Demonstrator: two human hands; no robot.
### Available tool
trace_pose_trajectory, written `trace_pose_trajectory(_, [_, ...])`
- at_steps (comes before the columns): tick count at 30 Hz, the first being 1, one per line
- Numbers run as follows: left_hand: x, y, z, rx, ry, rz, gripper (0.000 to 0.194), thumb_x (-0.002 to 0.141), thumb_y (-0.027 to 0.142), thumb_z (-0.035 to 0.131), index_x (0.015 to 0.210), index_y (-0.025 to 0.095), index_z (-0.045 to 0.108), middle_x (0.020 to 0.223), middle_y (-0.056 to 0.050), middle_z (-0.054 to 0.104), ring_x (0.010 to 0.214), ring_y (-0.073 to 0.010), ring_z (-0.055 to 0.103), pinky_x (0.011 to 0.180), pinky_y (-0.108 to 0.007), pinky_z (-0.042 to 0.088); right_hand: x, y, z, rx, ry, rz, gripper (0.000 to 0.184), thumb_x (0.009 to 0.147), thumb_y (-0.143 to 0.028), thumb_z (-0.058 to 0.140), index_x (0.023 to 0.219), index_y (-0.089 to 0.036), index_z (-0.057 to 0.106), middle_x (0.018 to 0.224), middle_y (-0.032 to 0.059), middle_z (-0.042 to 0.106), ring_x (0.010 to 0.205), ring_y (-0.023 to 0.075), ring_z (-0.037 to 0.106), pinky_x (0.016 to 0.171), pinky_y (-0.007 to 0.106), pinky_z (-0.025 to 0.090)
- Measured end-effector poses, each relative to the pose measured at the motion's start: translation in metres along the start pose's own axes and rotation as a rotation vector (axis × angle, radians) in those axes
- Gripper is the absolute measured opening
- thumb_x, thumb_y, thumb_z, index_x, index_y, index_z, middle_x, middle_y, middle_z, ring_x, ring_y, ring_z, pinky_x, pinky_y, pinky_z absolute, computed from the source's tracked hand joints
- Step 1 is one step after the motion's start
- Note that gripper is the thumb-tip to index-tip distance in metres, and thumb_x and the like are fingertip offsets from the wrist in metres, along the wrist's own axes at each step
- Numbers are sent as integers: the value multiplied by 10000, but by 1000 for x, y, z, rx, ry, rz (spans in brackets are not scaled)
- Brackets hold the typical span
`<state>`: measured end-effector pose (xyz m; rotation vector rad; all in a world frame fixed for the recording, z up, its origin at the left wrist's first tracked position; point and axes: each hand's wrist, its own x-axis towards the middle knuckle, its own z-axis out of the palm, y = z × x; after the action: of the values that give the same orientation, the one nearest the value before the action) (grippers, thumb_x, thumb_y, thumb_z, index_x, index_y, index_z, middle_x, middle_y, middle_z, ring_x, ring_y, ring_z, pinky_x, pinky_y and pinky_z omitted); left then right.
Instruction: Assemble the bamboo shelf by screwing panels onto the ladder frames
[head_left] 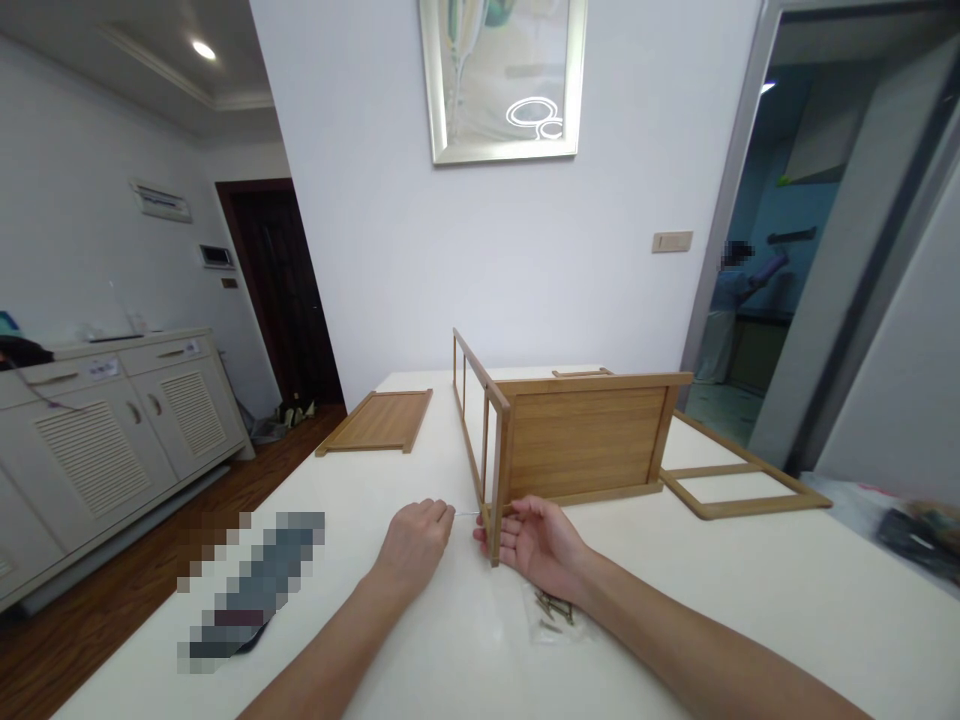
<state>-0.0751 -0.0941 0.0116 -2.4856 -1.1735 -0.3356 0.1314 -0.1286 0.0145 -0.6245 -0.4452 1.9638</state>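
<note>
Nearest the camera, both forearms were stretched over the white bench [450, 660]. By the left hand [417, 540], a thin rod [468, 514] was held, its grip closed and its free end pointed at the foot of the side frame [500, 480]. That foot was cupped by the right hand [544, 545], palm turned up; its grip was loosely curled round the wood, with fingertips seen past the far side. The side frame was stood upright near the middle of the bench, and a wooden panel [581, 435] was set on edge against it, reaching off to the right. Just beside the right wrist, screws [555, 608] were seen in a clear bag [536, 630]. At the left, a loose panel [379, 420] was laid flat, and nearer the camera a dark item [262, 585] was blurred by pixelation. At the right, a loose frame [757, 507] was laid flat, partly hidden by the upright panel. Behind the upright panel, only a small part of another wooden piece [581, 373] was shown. Through the doorway, a person [727, 310] was seen, with a purple item [771, 268] held up.
</note>
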Motion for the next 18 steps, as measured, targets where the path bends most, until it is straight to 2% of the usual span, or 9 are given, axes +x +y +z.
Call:
trace_pose_trajectory(4, [0,1,-2,-30,4,-87,260,932,145,394,844,186,635,821,-44,646,758,-186,598,650,-297,399,-1,0,1,0,-10,11,148,737,-209,538,799,-95,610,827,130,682,912,247,664,856,354,471])
trace_pose_trajectory(8, [1,3,-6,-81,-31,-191,309,946,193,363,808,178,639,829,-57,655,751,-179,609,643,-290,388,-2,0,2,12,-27,31,96,735,-215,554,753,-126,587,826,124,682,901,246,669,883,366,462])
trace_pose_trajectory(18, [0,2,-8,-221,-73,-267,237,920,215,393,848,187,618,825,-56,666,792,-190,629,670,-282,395,-5,1,4,-8,-31,49,204,757,-240,543,842,-71,620,824,135,683,878,246,674,852,352,479])
